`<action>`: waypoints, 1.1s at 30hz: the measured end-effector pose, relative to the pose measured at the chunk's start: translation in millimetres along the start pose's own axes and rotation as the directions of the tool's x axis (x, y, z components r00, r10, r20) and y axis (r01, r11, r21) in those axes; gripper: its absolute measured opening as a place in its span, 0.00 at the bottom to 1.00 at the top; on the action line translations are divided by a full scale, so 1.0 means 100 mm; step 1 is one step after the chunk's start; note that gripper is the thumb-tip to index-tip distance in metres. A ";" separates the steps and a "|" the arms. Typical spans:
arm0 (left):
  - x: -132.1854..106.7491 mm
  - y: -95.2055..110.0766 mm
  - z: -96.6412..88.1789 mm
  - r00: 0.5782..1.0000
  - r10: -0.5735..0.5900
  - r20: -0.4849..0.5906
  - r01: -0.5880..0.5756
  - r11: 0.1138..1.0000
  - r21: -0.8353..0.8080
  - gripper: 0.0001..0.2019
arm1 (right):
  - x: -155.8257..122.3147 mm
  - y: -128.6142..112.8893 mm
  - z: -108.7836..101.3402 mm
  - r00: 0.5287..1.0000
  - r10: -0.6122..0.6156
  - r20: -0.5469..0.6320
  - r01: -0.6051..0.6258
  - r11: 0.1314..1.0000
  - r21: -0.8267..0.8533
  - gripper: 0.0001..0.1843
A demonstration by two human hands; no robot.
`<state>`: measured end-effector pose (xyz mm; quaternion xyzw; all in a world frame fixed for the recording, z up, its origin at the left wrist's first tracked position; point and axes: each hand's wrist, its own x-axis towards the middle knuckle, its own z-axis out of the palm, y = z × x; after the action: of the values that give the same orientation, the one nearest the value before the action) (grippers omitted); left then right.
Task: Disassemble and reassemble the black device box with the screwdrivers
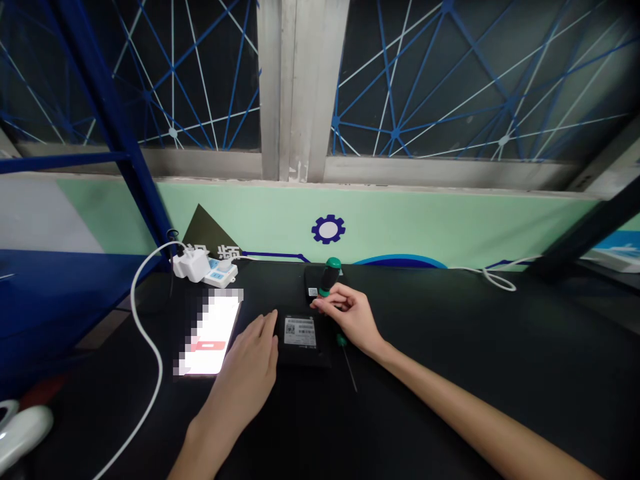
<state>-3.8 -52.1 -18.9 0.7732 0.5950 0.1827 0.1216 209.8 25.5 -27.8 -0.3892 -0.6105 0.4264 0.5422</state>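
A black flat device (303, 359) with a white printed label (300, 332) lies on the black table. My left hand (253, 357) rests along its left edge, fingers stretched out and close together, holding nothing. Over the device's upper right corner, my right hand (353, 317) pinches a green-and-black screwdriver (331, 277) just below its handle. That screwdriver stands nearly upright, and its tip is hidden by my fingers. Beneath my right hand lies a second screwdriver (349, 363), its thin shaft pointing toward me. Behind the hand sits another black device (313, 280) with a small white label.
Left of my left hand lies a bright, partly pixelated screen (213, 337). A white power strip (220, 273) with plugged-in adapters (193, 265) stands at the back left. From there a white cable (159, 353) curves toward me. Another white cable (495, 280) loops at the back right.
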 end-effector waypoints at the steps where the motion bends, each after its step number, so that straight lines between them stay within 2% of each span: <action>1: 0.00 0.00 0.00 1.000 0.003 -0.002 -0.003 1.000 0.000 0.28 | 0.00 0.00 0.00 1.000 0.002 0.004 -0.002 1.000 -0.001 0.21; 18: 0.00 0.00 -0.01 1.000 -0.002 0.018 0.002 1.000 0.008 0.28 | 0.00 0.01 0.00 1.000 -0.026 0.016 0.026 1.000 0.002 0.16; 26: -0.01 -0.02 0.02 1.000 0.011 -0.020 -0.011 1.000 0.013 0.27 | 0.00 0.03 -0.01 0.999 -0.028 0.020 0.028 1.000 -0.014 0.16; 33: 0.00 -0.01 0.01 1.000 0.002 0.006 -0.003 1.000 0.011 0.28 | -0.01 0.01 0.00 0.999 -0.038 0.032 0.039 0.999 -0.025 0.17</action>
<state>-4.5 -51.7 -19.8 0.7751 0.5946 0.1771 0.1191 210.1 25.2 -28.8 -0.3776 -0.6318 0.4139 0.5356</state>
